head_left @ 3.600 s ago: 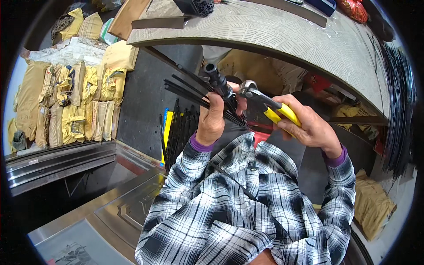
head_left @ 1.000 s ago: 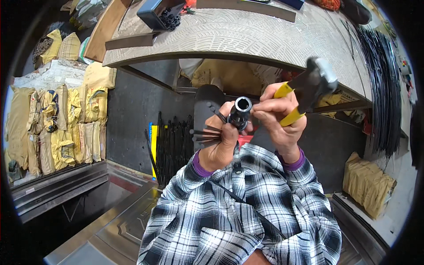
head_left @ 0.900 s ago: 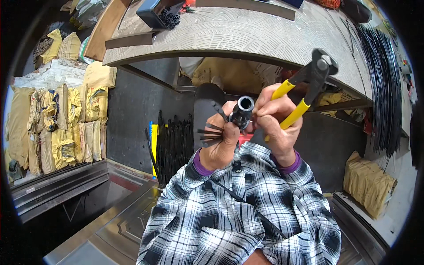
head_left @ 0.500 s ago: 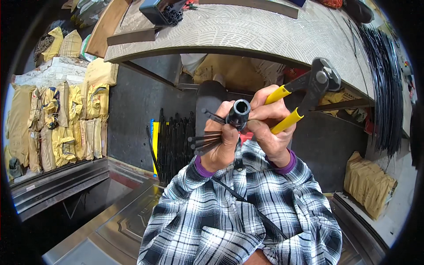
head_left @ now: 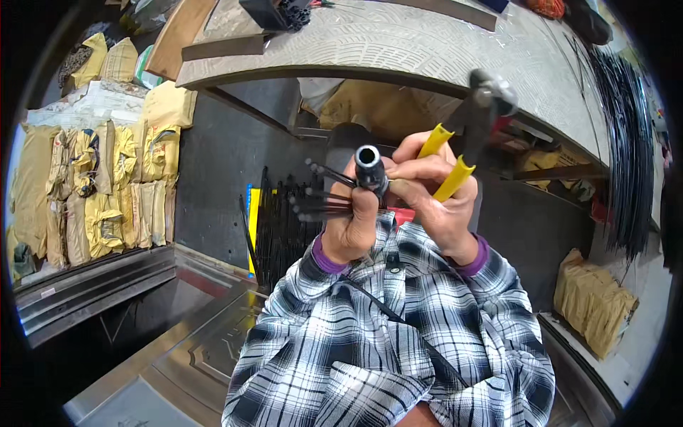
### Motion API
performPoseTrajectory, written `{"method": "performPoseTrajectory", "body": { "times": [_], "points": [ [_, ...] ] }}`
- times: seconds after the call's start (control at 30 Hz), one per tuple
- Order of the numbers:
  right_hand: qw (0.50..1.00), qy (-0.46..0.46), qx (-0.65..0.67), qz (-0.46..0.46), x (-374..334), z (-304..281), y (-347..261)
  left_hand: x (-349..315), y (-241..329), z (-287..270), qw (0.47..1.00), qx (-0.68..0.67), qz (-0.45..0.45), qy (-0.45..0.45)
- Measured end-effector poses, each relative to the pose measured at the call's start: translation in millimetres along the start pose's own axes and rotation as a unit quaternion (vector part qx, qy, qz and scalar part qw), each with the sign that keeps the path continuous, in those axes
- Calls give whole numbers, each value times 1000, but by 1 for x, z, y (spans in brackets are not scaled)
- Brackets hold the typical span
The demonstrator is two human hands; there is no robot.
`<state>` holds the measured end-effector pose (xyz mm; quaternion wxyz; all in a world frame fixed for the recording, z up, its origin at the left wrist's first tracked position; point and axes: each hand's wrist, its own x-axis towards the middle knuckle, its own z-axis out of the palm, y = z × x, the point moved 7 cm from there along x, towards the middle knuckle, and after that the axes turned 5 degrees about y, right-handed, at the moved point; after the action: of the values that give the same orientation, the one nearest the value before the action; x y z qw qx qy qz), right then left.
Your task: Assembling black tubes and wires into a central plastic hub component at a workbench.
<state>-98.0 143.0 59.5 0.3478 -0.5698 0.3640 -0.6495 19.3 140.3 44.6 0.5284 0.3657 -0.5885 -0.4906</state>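
My left hand [head_left: 350, 231] is closed around a black tubular fitting [head_left: 369, 174] whose round open end faces up. Several thin black rods [head_left: 334, 206] with thicker tips also stick out to the left from between its fingers. Slip-joint pliers with yellow handles [head_left: 455, 178] lie across my right hand [head_left: 445, 213], gripped by the fingers. The dark jaws point up and away, smeared by motion, with nothing visible in them. Thumb and forefinger of that hand come together right beside the fitting; what they pinch, if anything, is too small to make out.
Ahead stands a pale patterned worktable [head_left: 398, 50] with a dark box [head_left: 274, 14] on it. Long black rods [head_left: 629, 142] hang over its right end. More black rods [head_left: 281, 228] stand on the left floor, near wrapped packages [head_left: 107, 185]. A paper-wrapped bundle [head_left: 594, 299] lies at right.
Both hands have shifted slightly left with what they hold. The pliers have swung left, their jaws now blurred, and the rods fan out more. The whole view has turned a little.
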Motion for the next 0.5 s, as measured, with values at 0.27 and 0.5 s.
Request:
{"method": "performPoseTrajectory", "body": {
  "times": [0.27,0.5],
  "points": [
    [846,-205,-451,-200,-1,-31,-25,4,-18,-21,995,-100,8,-17],
    [778,-288,-508,-231,4,-22,-24,-2,-15,-16,998,-40,-48,-5]
  ]
}}
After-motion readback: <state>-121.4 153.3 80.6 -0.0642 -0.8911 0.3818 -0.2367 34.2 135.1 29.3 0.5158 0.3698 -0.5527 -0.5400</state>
